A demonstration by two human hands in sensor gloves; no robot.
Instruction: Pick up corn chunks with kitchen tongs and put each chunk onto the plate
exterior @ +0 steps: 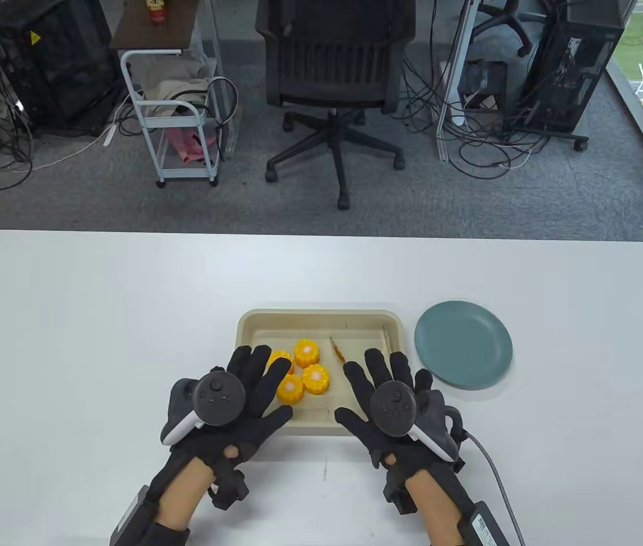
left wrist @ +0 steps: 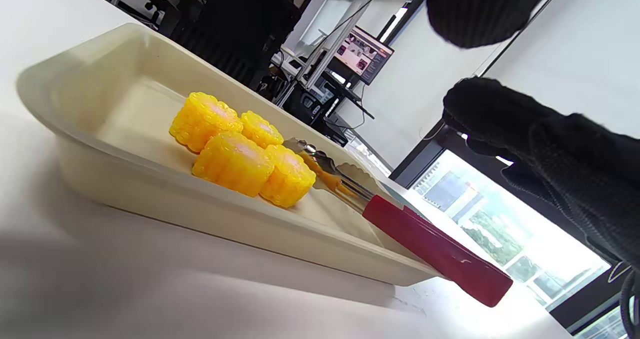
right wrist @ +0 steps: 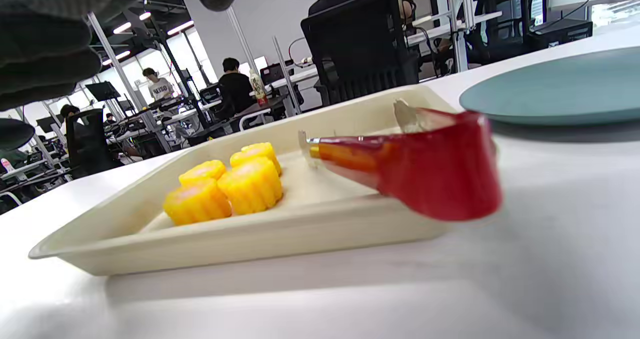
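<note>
Here we hover both hands, left hand and right hand, fingers spread and empty; corn chunks and tongs lie beneath in the tray.

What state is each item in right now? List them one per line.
Corn chunks: four, clustered in the tray.
Tray: holds corn and tongs.
Tongs: lying unheld, handle over tray rim.
Plate: empty, right of tray.
Left hand: open.
Right hand: open.
</note>
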